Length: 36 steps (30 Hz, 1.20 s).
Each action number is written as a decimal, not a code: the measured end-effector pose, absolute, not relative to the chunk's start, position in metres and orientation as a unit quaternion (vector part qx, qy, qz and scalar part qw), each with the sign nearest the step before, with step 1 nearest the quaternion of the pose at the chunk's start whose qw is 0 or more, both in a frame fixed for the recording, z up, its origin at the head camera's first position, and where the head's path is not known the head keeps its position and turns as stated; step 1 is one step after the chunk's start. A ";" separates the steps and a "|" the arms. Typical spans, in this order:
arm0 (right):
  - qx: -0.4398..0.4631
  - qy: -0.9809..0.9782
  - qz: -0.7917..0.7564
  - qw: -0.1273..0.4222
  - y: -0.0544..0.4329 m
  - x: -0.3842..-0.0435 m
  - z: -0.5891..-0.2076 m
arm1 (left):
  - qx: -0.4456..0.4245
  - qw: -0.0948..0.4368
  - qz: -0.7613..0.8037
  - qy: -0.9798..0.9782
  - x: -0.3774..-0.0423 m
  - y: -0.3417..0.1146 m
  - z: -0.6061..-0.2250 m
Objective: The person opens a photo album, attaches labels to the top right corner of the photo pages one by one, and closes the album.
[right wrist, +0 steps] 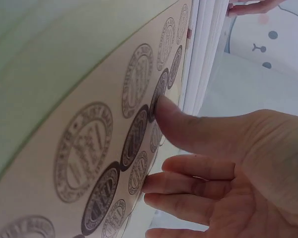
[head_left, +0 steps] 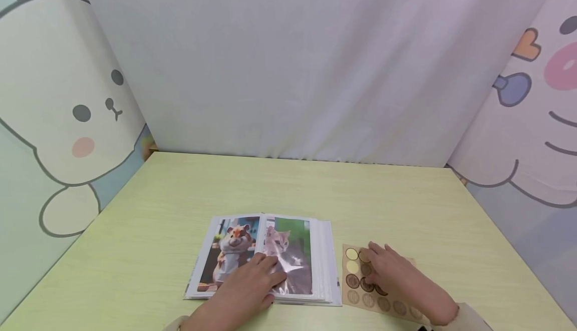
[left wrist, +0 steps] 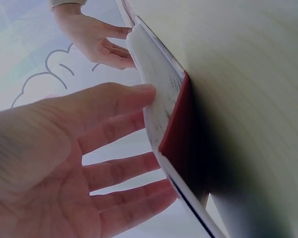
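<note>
An open photo album (head_left: 322, 271) lies on the table, with a hamster picture (head_left: 236, 243) on its left page and a cat picture (head_left: 295, 263) on its right. My left hand (head_left: 245, 286) rests across the middle of the album, fingers spread; in the left wrist view its thumb (left wrist: 124, 96) touches the page edges. To the album's right lies a brown sheet of round stickers (head_left: 353, 308), some of its circles pale yellow and vacant. My right hand (head_left: 398, 273) lies over this sheet, its thumb (right wrist: 181, 126) on a dark sticker in the right wrist view. Its palm side hides several circles.
The pale wooden table (head_left: 270, 186) extends behind the album and sheet. A light grey curtain (head_left: 288, 70) hangs at its back edge. Cartoon-printed cloths (head_left: 67, 145) flank both sides.
</note>
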State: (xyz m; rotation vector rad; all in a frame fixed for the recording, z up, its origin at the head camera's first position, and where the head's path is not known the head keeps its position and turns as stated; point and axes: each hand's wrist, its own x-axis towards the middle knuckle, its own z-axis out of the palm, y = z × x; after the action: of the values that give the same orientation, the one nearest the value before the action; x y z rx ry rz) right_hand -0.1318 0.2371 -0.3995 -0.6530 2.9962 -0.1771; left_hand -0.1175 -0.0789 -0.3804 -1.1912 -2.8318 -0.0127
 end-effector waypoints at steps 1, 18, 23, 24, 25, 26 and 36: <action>-0.215 0.975 -0.053 0.032 0.237 -0.132 -0.400 | -0.386 0.033 -0.005 -0.922 -0.117 -0.079 -0.380; -0.227 0.971 -0.078 -0.013 0.237 -0.127 -0.401 | -0.377 0.022 -0.014 -0.926 -0.116 -0.077 -0.378; -0.234 0.969 -0.076 -0.018 0.237 -0.127 -0.402 | -0.375 0.019 -0.016 -0.927 -0.116 -0.078 -0.378; -0.234 0.969 -0.076 -0.018 0.237 -0.127 -0.403 | -0.375 0.020 -0.015 -0.927 -0.116 -0.078 -0.379; -0.235 0.969 -0.075 -0.018 0.237 -0.127 -0.403 | -0.375 0.021 -0.014 -0.926 -0.116 -0.078 -0.379; -0.236 0.969 -0.074 -0.017 0.237 -0.127 -0.403 | -0.376 0.022 -0.013 -0.926 -0.116 -0.078 -0.379; -0.237 0.969 -0.067 -0.018 0.236 -0.128 -0.400 | -0.377 0.026 -0.014 -0.926 -0.116 -0.079 -0.379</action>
State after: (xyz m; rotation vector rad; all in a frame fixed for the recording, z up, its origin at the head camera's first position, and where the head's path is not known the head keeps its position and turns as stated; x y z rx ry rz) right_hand -0.1284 0.2365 -0.4002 -0.7518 3.0799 -0.2133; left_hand -0.1160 -0.0786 -0.3793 -1.1669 -2.8614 -0.0437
